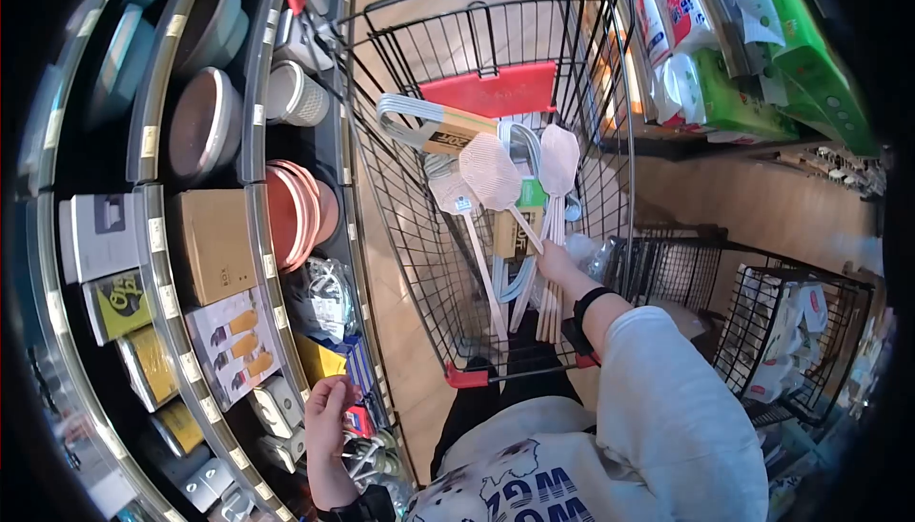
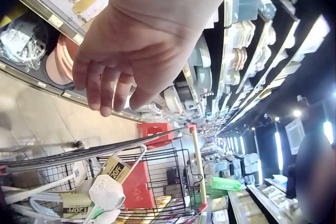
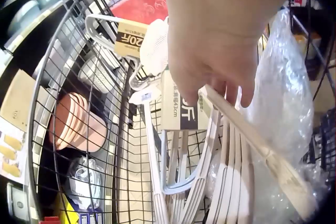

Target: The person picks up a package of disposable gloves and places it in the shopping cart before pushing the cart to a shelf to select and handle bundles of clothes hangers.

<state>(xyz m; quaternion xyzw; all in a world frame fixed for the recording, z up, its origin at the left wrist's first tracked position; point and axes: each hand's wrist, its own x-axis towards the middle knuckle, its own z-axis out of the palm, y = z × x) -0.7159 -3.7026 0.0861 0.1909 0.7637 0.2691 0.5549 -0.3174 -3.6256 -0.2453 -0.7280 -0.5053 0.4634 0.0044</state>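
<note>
My right hand (image 1: 560, 265) reaches into a wire shopping cart (image 1: 405, 265) and pinches the handle of a pale pink fly swatter (image 1: 491, 171). In the right wrist view, that handle (image 3: 262, 148) slants down to the right beneath the fingers. More fly swatters (image 1: 559, 160) lie under and beside it, their handles fanned toward me. Bundles of pale hangers (image 1: 405, 114) with cardboard bands (image 3: 130, 39) lie among them. My left hand (image 1: 329, 415) hangs outside the cart near the shelf, its fingers loosely bent and holding nothing, as the left wrist view also shows.
Shelves on the left carry pink basins (image 1: 294, 212), a white basket (image 1: 295, 95) and boxes (image 1: 214, 245). Clear plastic wrap (image 3: 281, 82) lies along the cart's right side. Another wire cart (image 1: 772, 331) stands at right, below shelves of green packs (image 1: 810, 45).
</note>
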